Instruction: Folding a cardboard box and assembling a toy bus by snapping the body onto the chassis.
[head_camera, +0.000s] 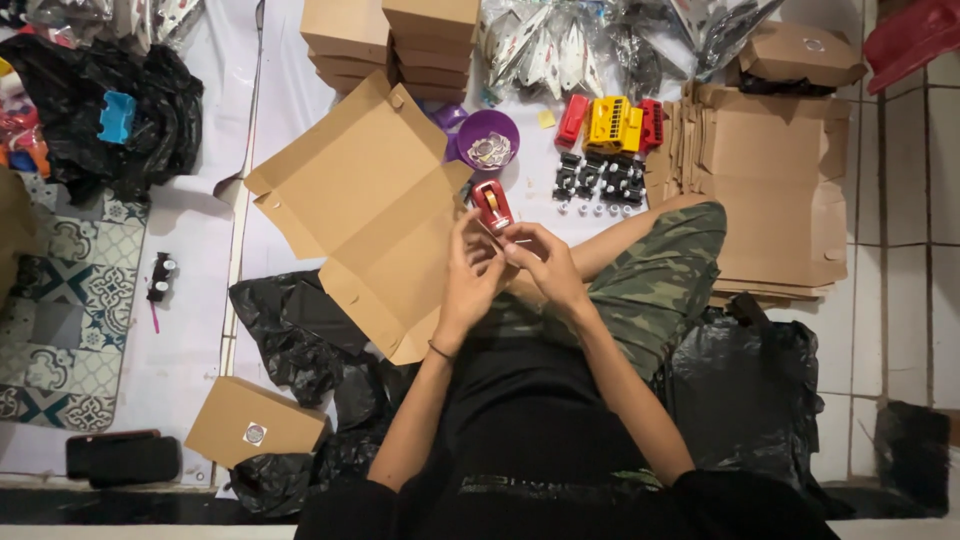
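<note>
- Red tape dispenser (492, 205): glossy plastic.
- Unfolded box (365, 205): matt brown cardboard.
- Black bags (300, 335): thin, crinkled, shiny plastic.
- Purple bowl (487, 138): smooth plastic.

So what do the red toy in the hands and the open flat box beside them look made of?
Red toy: likely glossy moulded plastic, going by its sheen and rounded edges. Flat box: matte brown cardboard, with visible fold creases and cut tabs. Both hands, left and right, meet just below the toy.

1. Tape dispenser (492, 205): red, at centre.
2. Bowl (487, 139): purple, at 12 o'clock.
3. Toy bus (612, 124): yellow, at 1 o'clock.
4. Trousers (655, 275): green camouflage, at 3 o'clock.
5. Bags (300, 340): black, at 8 o'clock.
</note>
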